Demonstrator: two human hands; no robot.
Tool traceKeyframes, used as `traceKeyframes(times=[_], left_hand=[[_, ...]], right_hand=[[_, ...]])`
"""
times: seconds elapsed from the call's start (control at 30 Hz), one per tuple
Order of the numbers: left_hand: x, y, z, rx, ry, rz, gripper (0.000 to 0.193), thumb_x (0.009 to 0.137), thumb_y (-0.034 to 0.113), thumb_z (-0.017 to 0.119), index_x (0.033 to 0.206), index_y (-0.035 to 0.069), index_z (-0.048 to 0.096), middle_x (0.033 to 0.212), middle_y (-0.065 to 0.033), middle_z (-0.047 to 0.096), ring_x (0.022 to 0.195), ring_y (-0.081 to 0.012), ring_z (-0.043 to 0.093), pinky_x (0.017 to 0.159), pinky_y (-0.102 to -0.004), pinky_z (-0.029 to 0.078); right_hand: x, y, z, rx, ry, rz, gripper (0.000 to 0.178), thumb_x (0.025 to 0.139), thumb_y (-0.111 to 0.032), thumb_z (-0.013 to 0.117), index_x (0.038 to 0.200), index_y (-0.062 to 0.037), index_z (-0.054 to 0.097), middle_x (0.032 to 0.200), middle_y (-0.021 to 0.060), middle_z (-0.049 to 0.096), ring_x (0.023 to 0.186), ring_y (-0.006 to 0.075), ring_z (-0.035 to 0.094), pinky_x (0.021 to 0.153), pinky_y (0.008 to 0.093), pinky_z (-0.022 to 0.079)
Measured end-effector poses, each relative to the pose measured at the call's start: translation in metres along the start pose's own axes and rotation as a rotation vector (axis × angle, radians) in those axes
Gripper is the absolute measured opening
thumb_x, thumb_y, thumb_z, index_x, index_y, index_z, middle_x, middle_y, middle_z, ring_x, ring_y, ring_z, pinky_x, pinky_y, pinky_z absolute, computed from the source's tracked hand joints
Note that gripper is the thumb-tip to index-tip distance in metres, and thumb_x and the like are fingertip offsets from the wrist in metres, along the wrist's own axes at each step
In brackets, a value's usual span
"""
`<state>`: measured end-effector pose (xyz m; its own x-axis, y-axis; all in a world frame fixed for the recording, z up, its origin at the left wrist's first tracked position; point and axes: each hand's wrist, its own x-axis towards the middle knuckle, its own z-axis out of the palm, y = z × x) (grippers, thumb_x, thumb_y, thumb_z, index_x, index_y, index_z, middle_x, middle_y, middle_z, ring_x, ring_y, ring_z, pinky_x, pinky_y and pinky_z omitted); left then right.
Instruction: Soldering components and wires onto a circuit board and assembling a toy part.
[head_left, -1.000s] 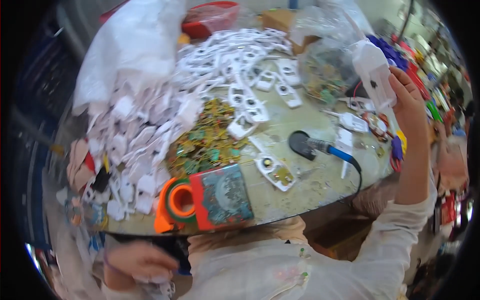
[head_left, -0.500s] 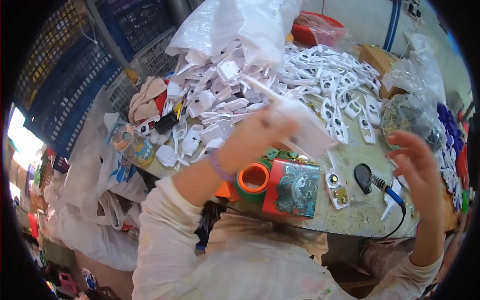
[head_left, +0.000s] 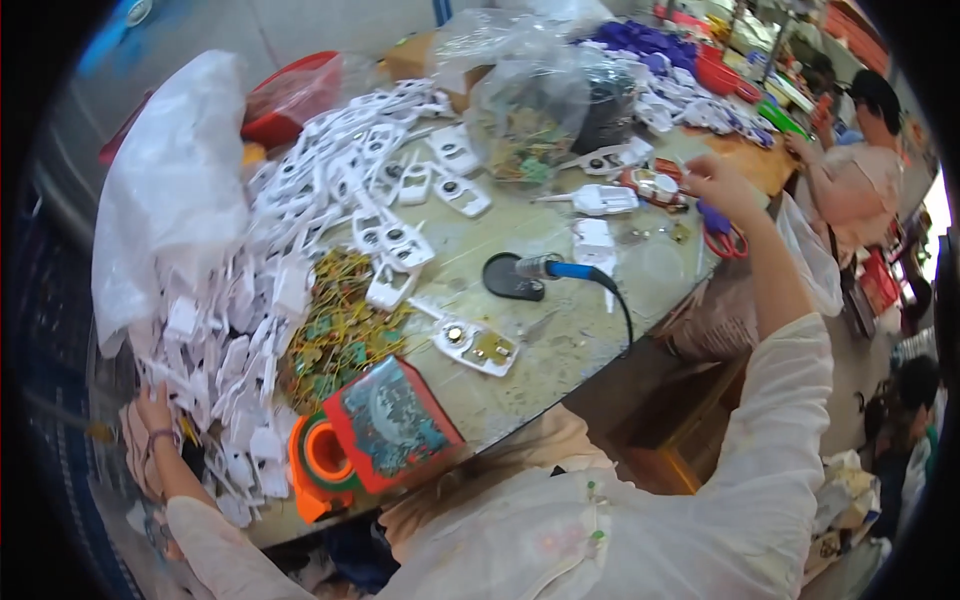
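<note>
At the far left, my left hand [head_left: 155,410] reaches the edge of a heap of white plastic housings [head_left: 235,350]; its fingers are apart and I see nothing held in them. My right hand [head_left: 722,188] is stretched out over the far right of the table, its fingertips bent together. Whatever they may hold is too small to make out. Close beside those fingertips lies a small round clear and orange-brown item [head_left: 655,185]. A white housing with a round metal part and a circuit board [head_left: 475,347] lies face up near the table's front edge.
A soldering iron [head_left: 575,270] rests on a black oval stand. Wired circuit boards [head_left: 340,320] lie beside a red tin box [head_left: 395,425] and an orange roll [head_left: 327,450]. Red-handled scissors [head_left: 727,240] sit at the right edge. Another person [head_left: 865,170] works at the far right.
The view has swung to the right. My left hand no longer holds the white housing up and has moved left to the heap. My right hand has reached farther away, its fingers drawn together.
</note>
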<state>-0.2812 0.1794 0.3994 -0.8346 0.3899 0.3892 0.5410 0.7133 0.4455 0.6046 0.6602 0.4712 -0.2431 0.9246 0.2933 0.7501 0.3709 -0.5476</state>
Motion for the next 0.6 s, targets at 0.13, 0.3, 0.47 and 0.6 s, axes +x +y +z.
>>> traceKeyframes(times=[0.13, 0.3, 0.47, 0.6], left_hand=[[-0.004, -0.020, 0.015, 0.087, 0.199, -0.020, 0.060, 0.080, 0.035, 0.068, 0.118, -0.008, 0.051, 0.114, -0.0218, 0.057, 0.102, -0.0339, 0.056, 0.089, -0.0376, 0.042], [-0.004, -0.030, -0.018, -0.275, 0.230, -0.106, 0.053, 0.081, 0.018, 0.066, 0.123, -0.008, 0.044, 0.118, -0.0202, 0.053, 0.106, -0.0287, 0.053, 0.091, -0.0345, 0.042], [-0.024, 0.011, -0.015, -0.221, 0.296, -0.078, 0.064, 0.082, 0.015, 0.065, 0.133, -0.005, 0.032, 0.125, -0.0227, 0.047, 0.112, -0.0301, 0.050, 0.094, -0.0339, 0.040], [-0.050, 0.047, -0.021, -0.264, 0.287, 0.032, 0.060, 0.083, 0.015, 0.064, 0.133, -0.001, 0.035, 0.128, -0.0230, 0.045, 0.117, -0.0301, 0.047, 0.097, -0.0352, 0.038]], right_hand=[[-0.008, 0.038, 0.032, -0.033, -0.141, 0.005, 0.026, 0.076, -0.017, 0.067, 0.096, -0.0009, 0.065, 0.087, 0.0122, 0.067, 0.081, 0.0211, 0.064, 0.075, 0.0312, 0.050], [0.002, 0.027, 0.070, -0.108, -0.195, -0.050, 0.023, 0.077, -0.015, 0.064, 0.097, -0.0046, 0.065, 0.091, 0.0119, 0.067, 0.086, 0.0274, 0.063, 0.077, 0.0363, 0.050], [0.011, 0.016, 0.120, -0.352, -0.127, -0.267, 0.025, 0.076, -0.018, 0.066, 0.098, -0.0076, 0.065, 0.093, 0.0091, 0.063, 0.093, 0.0278, 0.060, 0.079, 0.0391, 0.048], [0.029, 0.022, 0.124, -0.441, -0.163, -0.290, 0.019, 0.078, -0.023, 0.064, 0.092, -0.0111, 0.067, 0.098, 0.0091, 0.061, 0.097, 0.0287, 0.058, 0.079, 0.0420, 0.048]])
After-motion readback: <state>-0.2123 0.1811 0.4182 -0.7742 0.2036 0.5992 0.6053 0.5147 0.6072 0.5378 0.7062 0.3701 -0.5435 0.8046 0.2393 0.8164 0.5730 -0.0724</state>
